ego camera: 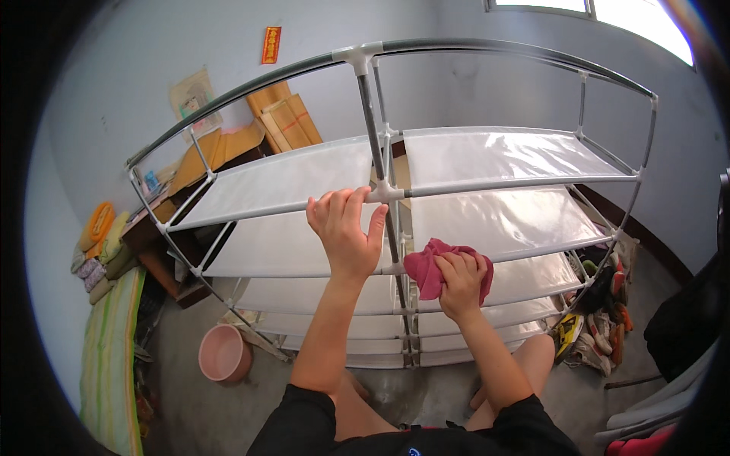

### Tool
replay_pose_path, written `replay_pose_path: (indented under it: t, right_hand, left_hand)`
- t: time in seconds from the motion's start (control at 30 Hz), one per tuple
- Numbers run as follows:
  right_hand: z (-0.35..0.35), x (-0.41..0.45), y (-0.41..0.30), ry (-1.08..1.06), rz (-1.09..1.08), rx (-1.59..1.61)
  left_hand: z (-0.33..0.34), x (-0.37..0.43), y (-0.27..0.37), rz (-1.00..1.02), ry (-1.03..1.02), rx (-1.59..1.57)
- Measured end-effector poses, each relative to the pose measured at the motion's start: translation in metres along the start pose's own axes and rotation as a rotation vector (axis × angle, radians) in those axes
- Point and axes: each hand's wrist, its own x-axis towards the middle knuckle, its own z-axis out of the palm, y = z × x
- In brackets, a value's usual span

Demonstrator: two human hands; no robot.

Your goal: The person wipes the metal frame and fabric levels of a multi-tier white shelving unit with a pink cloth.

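A multi-tier rack of grey metal tubes [373, 122] with white plastic connectors [388, 192] and white sheet shelves [502, 155] stands before me. My left hand [348, 228] has its fingers hooked over the front tube of the upper left shelf, just left of the central connector. In my right hand [461, 279] is a bunched pink cloth [425, 271]. The cloth covers part of the second right shelf's front tube, close to the central upright. My fingers lie on top of the cloth, so its underside is hidden.
A pink plastic basin [222, 353] sits on the concrete floor [191, 416] at left. Several shoes [596, 336] are piled by the rack's right side. Left are a striped bed mat [111, 353], folded bedding [102, 245] and a wooden desk [157, 245]. Cardboard [291, 122] leans behind.
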Motion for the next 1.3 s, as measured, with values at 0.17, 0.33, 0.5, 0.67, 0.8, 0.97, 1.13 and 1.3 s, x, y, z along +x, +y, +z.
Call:
replay_pose_path:
  t: [0.17,0.33,0.5,0.67,0.8,0.97,1.13,1.3]
  right_hand:
    - [-0.011,0.01,-0.012,-0.029,0.041,-0.067]
    - [-0.016,0.016,-0.016,-0.113,0.12,-0.036]
    - [-0.015,0.023,-0.027,-0.132,0.209,-0.035]
    - [-0.012,0.02,-0.024,-0.146,0.223,-0.056]
    - [-0.018,0.022,-0.017,-0.159,0.214,-0.061]
    - [-0.017,0.021,-0.02,-0.189,0.203,-0.036]
    - [-0.017,0.022,-0.024,-0.19,0.229,-0.053]
    - [-0.019,0.02,-0.027,-0.204,0.237,-0.078]
  left_hand:
    - [0.008,0.004,-0.004,0.015,0.02,-0.042]
    - [0.009,0.006,-0.004,0.016,0.038,-0.034]
    - [0.004,0.007,-0.004,-0.01,0.016,-0.025]
    - [0.003,0.006,-0.001,-0.032,-0.019,-0.051]
    - [0.009,0.008,0.005,-0.057,-0.048,-0.042]
    - [0.001,0.008,0.006,-0.08,-0.064,0.003]
    - [0.002,0.007,0.004,-0.086,-0.07,-0.01]
    - [0.002,0.008,0.006,-0.091,-0.056,-0.02]
